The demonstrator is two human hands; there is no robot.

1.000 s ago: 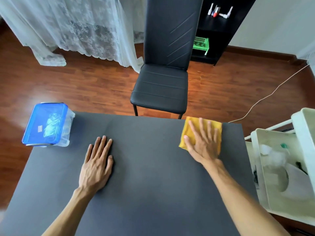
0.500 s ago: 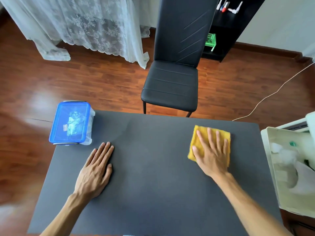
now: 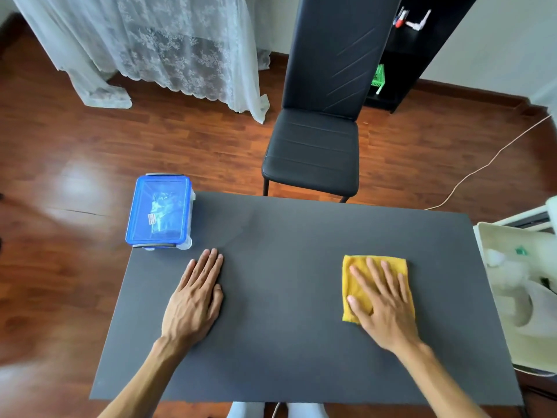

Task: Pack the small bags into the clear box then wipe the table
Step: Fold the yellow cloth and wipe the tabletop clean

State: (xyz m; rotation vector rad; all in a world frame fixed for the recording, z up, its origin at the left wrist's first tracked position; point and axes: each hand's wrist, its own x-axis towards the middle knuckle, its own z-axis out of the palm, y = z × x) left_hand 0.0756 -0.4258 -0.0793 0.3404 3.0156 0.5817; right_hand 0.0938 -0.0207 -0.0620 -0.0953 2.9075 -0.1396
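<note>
On the dark grey rectangular table [image 3: 286, 297], two bare hands lie flat. The left hand [image 3: 193, 303] rests palm down with fingers straight and together, its grip holding nothing. The right hand [image 3: 382, 300], fingers spread, presses on one folded yellow cloth [image 3: 355, 276] toward the table's right side, not clasping it. One clear plastic box with a blue lid [image 3: 159, 212] sits closed at the table's far left corner, bags dimly visible inside. Beyond the table's far edge stands one black chair [image 3: 316, 146]

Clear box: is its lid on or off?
On. The blue lid covers the clear box at the table corner.
</note>
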